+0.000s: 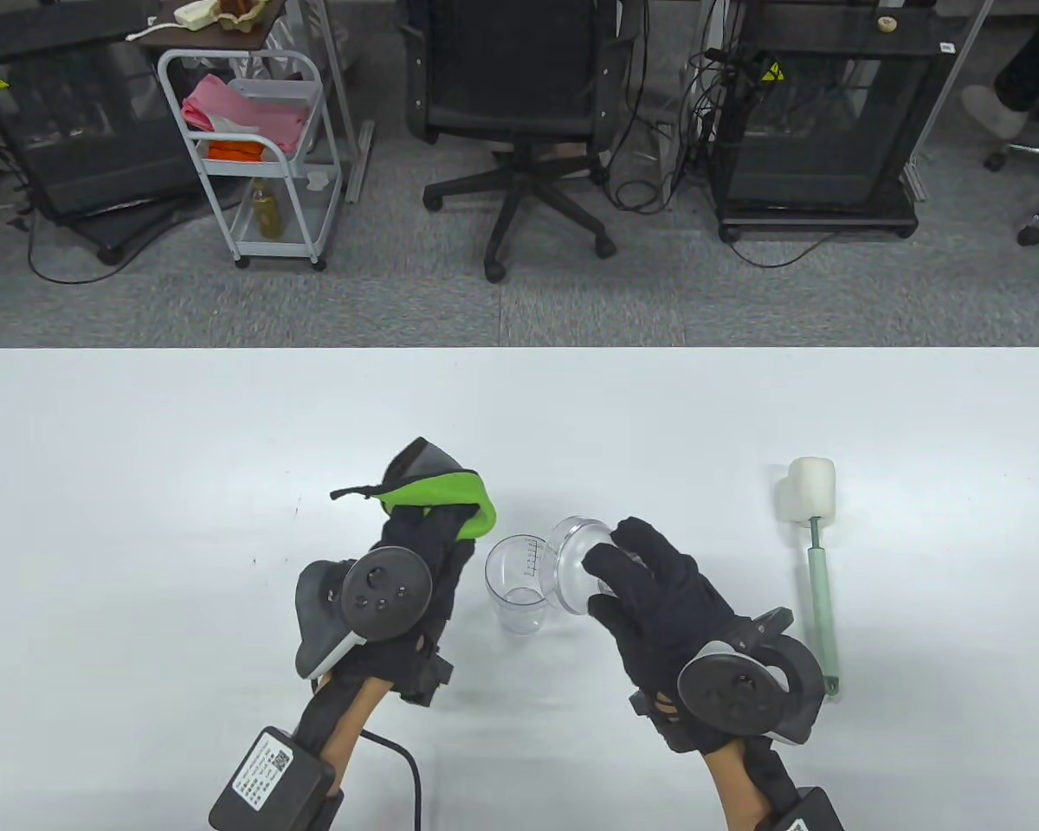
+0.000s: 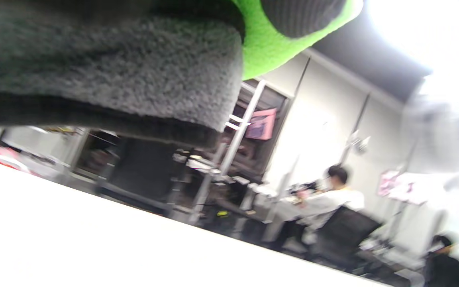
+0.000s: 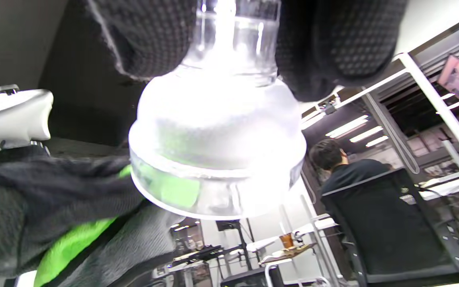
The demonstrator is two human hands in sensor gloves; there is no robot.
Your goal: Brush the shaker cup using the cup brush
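Note:
A clear shaker cup [image 1: 518,595] stands upright and open on the white table [image 1: 138,450] between my hands. My right hand [image 1: 649,580] holds the cup's clear domed lid [image 1: 576,563] just right of the cup; the right wrist view shows my fingers [image 3: 333,48] gripping the lid [image 3: 217,147] by its top. My left hand [image 1: 424,537] holds a grey and green cloth [image 1: 442,493] just left of the cup, not touching it. The cloth fills the top of the left wrist view [image 2: 134,67]. The cup brush [image 1: 818,554], white sponge head and green handle, lies on the table to the right.
The table's far edge [image 1: 519,351] runs across the middle of the table view. Beyond it on the floor stand an office chair [image 1: 519,130], a white cart [image 1: 260,156] and two black cabinets [image 1: 818,121].

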